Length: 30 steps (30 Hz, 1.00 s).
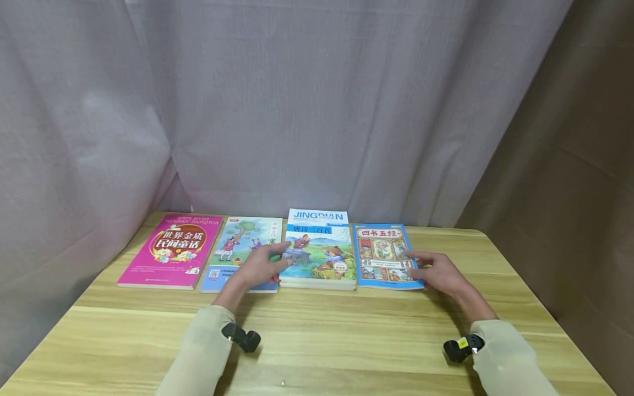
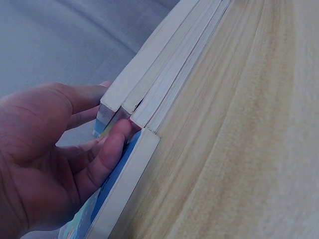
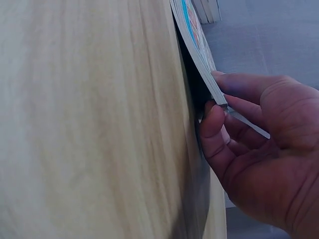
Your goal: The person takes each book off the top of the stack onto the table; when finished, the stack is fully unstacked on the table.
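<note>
A stack of several books (image 1: 317, 264) lies face up, its top cover white and blue with a painted landscape. At its left edge is my left hand (image 1: 262, 267), with fingertips over the top cover and other fingers bent against the side. In the left wrist view, a curled finger (image 2: 112, 149) sits at the corner of the lower books. My right hand (image 1: 441, 272) pinches the right edge of a thin blue book (image 1: 382, 256). The right wrist view shows the near corner of the thin book (image 3: 202, 64) raised off the table, with fingers below it and on its cover.
On the left lie a pink book (image 1: 170, 253) and a book with a green and blue cover (image 1: 233, 242), partly under my left hand. The wooden table (image 1: 337, 335) ends at a grey curtain (image 1: 277, 110) behind the books. A brown curtain (image 1: 569, 181) hangs at right.
</note>
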### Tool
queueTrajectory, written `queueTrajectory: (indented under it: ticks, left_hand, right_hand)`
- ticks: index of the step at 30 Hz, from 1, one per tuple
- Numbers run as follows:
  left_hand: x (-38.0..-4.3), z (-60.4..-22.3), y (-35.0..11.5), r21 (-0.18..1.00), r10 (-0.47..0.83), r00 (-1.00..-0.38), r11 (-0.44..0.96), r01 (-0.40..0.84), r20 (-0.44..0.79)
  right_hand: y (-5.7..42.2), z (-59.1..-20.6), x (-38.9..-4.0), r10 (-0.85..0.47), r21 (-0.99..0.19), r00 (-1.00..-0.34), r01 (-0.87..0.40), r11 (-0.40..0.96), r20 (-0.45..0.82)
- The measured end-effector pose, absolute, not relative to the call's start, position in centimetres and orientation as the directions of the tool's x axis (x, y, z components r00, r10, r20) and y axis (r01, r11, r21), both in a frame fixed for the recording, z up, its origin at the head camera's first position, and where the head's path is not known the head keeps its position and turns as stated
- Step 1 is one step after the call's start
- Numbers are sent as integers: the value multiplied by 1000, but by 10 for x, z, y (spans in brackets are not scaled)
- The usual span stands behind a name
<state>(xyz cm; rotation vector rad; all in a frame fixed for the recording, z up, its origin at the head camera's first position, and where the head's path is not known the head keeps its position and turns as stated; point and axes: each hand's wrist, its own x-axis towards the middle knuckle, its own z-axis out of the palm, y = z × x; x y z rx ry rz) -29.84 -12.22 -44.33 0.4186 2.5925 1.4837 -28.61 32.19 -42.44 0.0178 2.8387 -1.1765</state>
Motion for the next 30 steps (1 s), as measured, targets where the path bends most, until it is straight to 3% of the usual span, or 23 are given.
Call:
queueTrajectory:
  ticks: [8, 13, 16, 22, 30]
  left_hand:
    - [-298, -445, -123, 862, 300, -954, 475, 174, 27]
    - [-298, -444, -124, 864, 305, -952, 472, 175, 25]
    - [-298, -443, -124, 863, 309, -951, 472, 179, 28]
    - [-300, -444, -126, 865, 309, -950, 468, 181, 31]
    - [-300, -446, -124, 873, 316, -948, 453, 183, 35]
  right_hand:
    - [319, -424, -284, -32, -669, -998, 10, 743, -51]
    - [314, -418, -280, -27, -649, -997, -69, 758, 75]
    - [301, -413, -279, -64, -694, -989, -138, 707, 132]
    - [259, -416, -282, -233, -808, -966, -224, 544, 110]
    - [218, -427, -285, -328, -890, -943, -197, 411, 57]
